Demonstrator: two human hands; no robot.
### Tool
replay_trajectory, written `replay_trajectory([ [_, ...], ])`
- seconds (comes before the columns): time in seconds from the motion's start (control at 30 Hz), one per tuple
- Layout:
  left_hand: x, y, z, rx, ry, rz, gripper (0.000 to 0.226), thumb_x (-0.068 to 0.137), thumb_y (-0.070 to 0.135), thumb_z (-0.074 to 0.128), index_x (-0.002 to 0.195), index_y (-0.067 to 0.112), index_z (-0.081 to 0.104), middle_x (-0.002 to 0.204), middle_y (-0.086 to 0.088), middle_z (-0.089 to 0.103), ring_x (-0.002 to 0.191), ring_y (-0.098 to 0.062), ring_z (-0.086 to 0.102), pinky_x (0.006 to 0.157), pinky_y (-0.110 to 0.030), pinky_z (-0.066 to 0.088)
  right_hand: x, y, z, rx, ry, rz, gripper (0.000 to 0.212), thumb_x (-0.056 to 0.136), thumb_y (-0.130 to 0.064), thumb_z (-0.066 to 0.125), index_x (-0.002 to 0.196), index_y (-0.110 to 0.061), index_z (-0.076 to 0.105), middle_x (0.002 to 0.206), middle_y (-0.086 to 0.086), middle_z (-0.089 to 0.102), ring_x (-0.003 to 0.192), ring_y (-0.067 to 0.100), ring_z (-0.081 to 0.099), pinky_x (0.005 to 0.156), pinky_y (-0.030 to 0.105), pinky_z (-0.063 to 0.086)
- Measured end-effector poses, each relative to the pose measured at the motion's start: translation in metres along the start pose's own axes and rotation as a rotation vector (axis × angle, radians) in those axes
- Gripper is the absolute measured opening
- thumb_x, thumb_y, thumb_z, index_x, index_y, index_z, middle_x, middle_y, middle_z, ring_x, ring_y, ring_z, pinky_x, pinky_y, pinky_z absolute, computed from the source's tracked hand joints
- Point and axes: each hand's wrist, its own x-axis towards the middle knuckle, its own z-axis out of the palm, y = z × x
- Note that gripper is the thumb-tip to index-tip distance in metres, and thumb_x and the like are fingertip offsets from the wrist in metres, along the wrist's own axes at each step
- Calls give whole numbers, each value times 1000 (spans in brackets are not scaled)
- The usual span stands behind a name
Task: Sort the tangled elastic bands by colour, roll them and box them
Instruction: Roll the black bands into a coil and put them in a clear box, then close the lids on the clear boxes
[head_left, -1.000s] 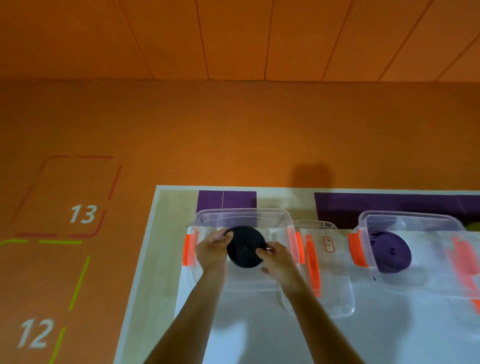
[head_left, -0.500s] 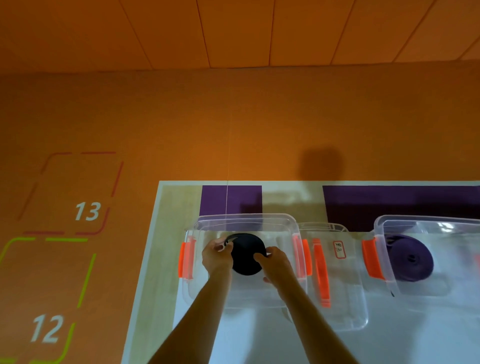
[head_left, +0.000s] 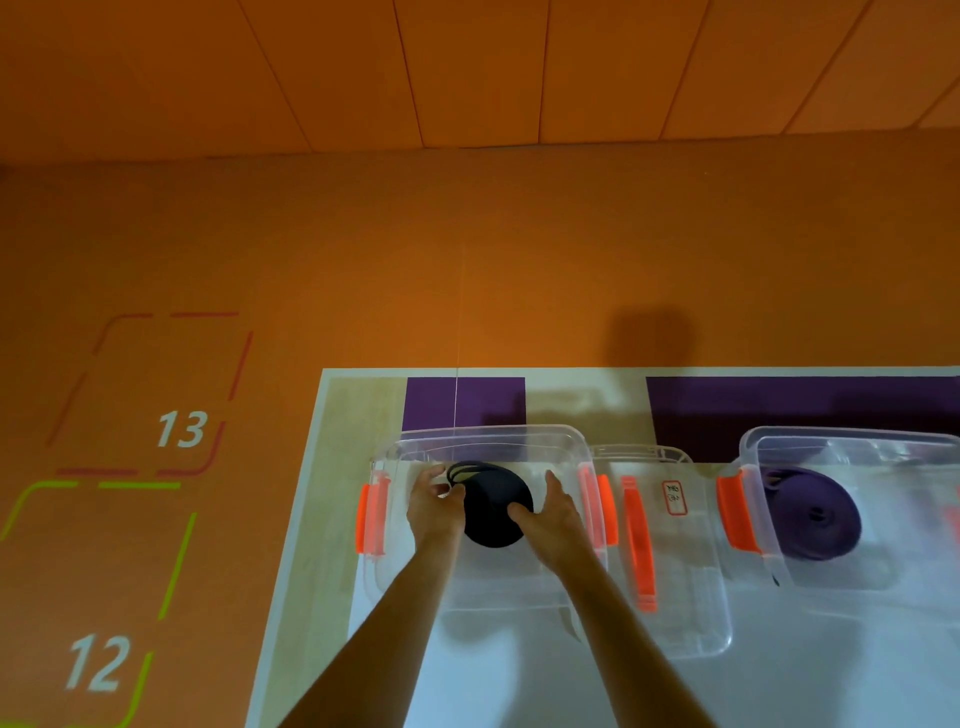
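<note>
A black roll of elastic band (head_left: 496, 506) sits inside the left clear box (head_left: 493, 432), which has orange latches. A few of its outer loops stand loose at the upper left. My left hand (head_left: 434, 506) curls its fingers round the roll's left edge at those loops. My right hand (head_left: 553, 514) lies at the roll's right side, thumb resting on the roll and fingers straight. A purple roll (head_left: 813, 512) lies in the right clear box (head_left: 852, 436).
A clear lid (head_left: 675, 587) with an orange handle and a small red label lies between the two boxes. The boxes stand on a white table (head_left: 779, 675) with purple patches at the back. The orange floor to the left carries markings 13 and 12.
The black roll has gone down deeper into the left box. My right hand has loosened from gripping it to resting beside it. The roll's outer loops have sprung loose.
</note>
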Motion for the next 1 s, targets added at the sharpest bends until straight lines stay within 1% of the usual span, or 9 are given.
replay_trajectory([
  [0.07,-9,3,-6,76,-84,45,49,100,5,67,147,6,50,140,-20,62,121,-30,61,99,-35,50,-15,-4,-11,-67,-18,-113,74,103,-26,63,166,-18,26,159,14,44,142,32,50,102,32,44],
  [0.13,-19,2,-15,177,-171,115,61,100,5,66,155,5,40,149,-19,53,134,-32,55,104,-35,46,-35,-7,-21,-73,-45,-240,58,103,-25,64,157,-22,43,152,8,57,134,21,59,101,25,48],
  [0.3,-58,-4,-47,580,-222,508,35,104,18,64,139,14,62,138,-7,63,130,-24,60,105,-28,49,-87,13,-54,-225,146,-508,31,104,-24,65,134,-31,66,124,-22,65,105,-13,60,86,4,46],
  [0.43,-97,-12,-59,786,-120,704,30,109,33,53,135,25,65,135,2,66,126,-19,60,107,-33,47,-106,51,-73,-261,406,-600,22,97,-2,70,114,-14,75,110,-6,72,90,9,69,76,28,61],
  [0.53,-124,-29,-57,877,-57,686,36,111,40,43,141,32,61,152,5,56,148,-21,45,127,-52,23,-107,83,-80,-231,477,-434,24,97,0,66,114,-12,75,111,4,74,90,16,69,76,30,57],
  [0.6,-138,-39,-54,900,-32,639,43,111,44,39,149,31,55,163,2,45,159,-27,29,126,-67,9,-103,105,-80,-215,457,-282,24,98,-5,64,119,-14,73,116,9,74,94,21,70,80,37,59],
  [0.67,-145,-47,-48,909,-37,576,48,111,47,35,155,30,47,170,-1,35,163,-28,20,123,-72,1,-95,122,-80,-257,395,-169,29,100,-11,62,128,-14,68,124,12,70,104,28,70,88,44,59],
  [0.83,-143,-59,-42,910,-35,547,50,113,49,26,158,34,40,173,6,26,164,-20,12,124,-71,-9,-70,149,-77,-369,186,-54,62,104,-21,61,160,-7,37,157,18,47,141,36,52,114,47,46],
  [1.0,-140,-67,-38,887,40,586,73,101,58,0,151,36,49,164,10,38,161,-19,19,122,-65,-19,-38,166,-75,-479,172,-52,64,106,-28,57,161,-4,34,165,22,32,142,45,47,116,50,42],
])
